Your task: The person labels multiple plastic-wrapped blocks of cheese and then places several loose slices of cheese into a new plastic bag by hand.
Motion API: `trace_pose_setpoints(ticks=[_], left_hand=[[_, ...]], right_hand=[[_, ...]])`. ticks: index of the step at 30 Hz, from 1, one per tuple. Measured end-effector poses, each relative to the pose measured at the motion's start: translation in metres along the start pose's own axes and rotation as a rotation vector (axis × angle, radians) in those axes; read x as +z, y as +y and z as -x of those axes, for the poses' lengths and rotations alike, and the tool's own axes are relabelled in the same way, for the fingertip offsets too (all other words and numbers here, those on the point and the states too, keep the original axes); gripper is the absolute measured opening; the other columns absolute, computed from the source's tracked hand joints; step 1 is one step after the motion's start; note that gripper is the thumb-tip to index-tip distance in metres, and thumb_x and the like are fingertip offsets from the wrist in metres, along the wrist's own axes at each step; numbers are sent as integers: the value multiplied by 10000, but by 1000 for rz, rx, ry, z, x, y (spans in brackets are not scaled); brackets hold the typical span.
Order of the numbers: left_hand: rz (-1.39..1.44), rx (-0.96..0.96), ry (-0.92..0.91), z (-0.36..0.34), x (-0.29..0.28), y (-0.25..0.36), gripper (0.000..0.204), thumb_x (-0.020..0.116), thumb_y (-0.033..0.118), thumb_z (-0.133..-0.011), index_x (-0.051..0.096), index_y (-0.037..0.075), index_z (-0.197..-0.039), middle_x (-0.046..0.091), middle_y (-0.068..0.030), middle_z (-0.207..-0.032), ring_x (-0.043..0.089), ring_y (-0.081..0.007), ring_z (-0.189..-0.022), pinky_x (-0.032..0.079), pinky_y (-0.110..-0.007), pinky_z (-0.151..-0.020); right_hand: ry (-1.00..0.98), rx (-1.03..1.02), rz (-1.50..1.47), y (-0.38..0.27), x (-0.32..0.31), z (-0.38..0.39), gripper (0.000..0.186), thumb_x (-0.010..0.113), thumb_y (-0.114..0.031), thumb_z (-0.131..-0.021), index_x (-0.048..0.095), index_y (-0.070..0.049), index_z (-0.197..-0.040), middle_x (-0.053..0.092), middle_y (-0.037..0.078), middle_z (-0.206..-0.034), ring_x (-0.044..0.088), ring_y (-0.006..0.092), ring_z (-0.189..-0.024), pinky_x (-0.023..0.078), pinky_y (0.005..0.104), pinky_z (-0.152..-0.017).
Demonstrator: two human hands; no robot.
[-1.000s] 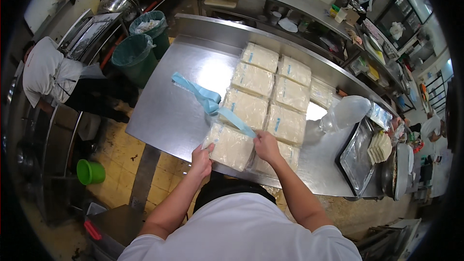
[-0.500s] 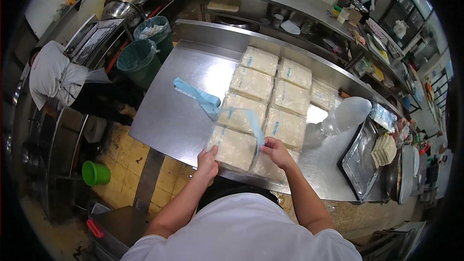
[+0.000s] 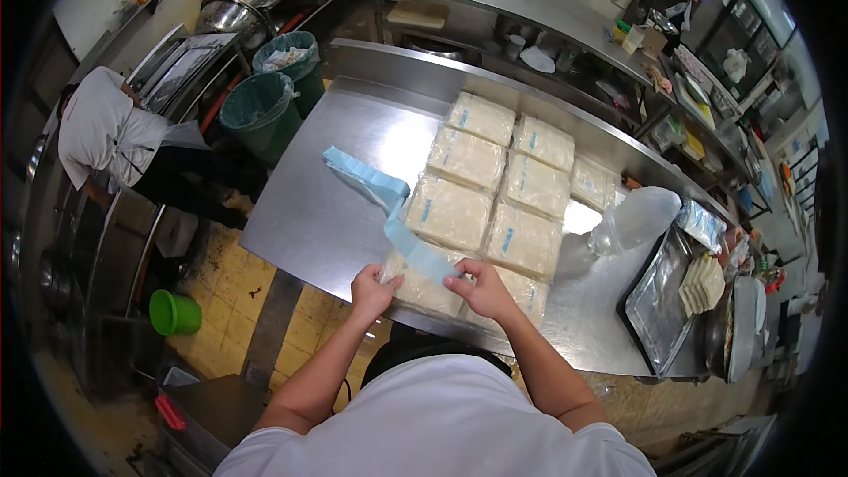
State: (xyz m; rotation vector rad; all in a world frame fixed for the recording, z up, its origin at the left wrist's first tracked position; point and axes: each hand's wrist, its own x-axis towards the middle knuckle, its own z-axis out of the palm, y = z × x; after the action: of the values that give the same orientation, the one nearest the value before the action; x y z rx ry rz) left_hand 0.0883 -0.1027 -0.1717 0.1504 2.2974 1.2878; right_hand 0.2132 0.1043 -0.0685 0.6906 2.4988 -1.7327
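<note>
1. Far L: loose end of blue strip (image 3: 399, 236) is seen on bare metal table (image 3: 300, 190); slack there is best left flat & untwisted, b/c snags are likely.
2. L hand (image 3: 374, 291): fingers are curled in at L edge of front-left pack (image 3: 415, 290); whether plastic is pinched or only touched can't be told. Pack should be steadied w/o its wrap being tugged.
3. Mid: strip is led off table & across top of front-left pack, partly hiding it; twists should be smoothed out early.
4. R hand (image 3: 481, 289): strip's near end is pinched btwn thumb & fingertips, over R part of same pack. Light grip is advised, w/ even tension, so creases are avoided.
5. Far R: front-right pack (image 3: 527, 296) is set just beside R hand; knocks from wrist should be avoided.
</note>
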Motion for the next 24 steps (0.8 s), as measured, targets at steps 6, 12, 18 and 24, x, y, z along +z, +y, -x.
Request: trace_pose_setpoints(ticks=[6, 12, 18, 24], left_hand=[[-257, 151, 119, 8, -4, 14, 407, 825, 310, -799, 646, 1, -996, 700, -106, -841, 674, -220, -775, 523, -327, -750], [703, -366, -389, -41, -17, 25, 237, 616, 222, -987, 637, -10, -1029, 656, -35, -877, 629, -164, -785, 510, -316, -712], [1086, -291, -277, -63, -7, 54, 132, 625, 156, -967, 633, 37, -1024, 649, -36, -873, 600, -148, -760, 500, -298, -713], [1285, -378, -226, -82, -35, 76, 177, 607, 141, -981, 618, 49, -1131, 595, -17, -819, 550, -120, -691, 481, -303, -648]], right_hand=[[21, -50, -21, -10, 11, 21, 212, 741, -164, -846, 692, -15, -989, 685, 139, -925, 623, 247, -847, 490, 351, -767], [9, -296, 207, -11, 17, 38, 199, 740, -141, -810, 705, -40, -978, 663, 150, -874, 616, 361, -851, 497, 412, -791], [-105, -168, 303, -15, 17, 45, 152, 718, -172, -820, 711, -27, -862, 671, 159, -853, 629, 368, -803, 509, 430, -745], [-384, 119, 272, 6, 10, 50, 198, 694, -196, -853, 726, -11, -917, 711, 184, -946, 680, 305, -793, 532, 387, -732]])
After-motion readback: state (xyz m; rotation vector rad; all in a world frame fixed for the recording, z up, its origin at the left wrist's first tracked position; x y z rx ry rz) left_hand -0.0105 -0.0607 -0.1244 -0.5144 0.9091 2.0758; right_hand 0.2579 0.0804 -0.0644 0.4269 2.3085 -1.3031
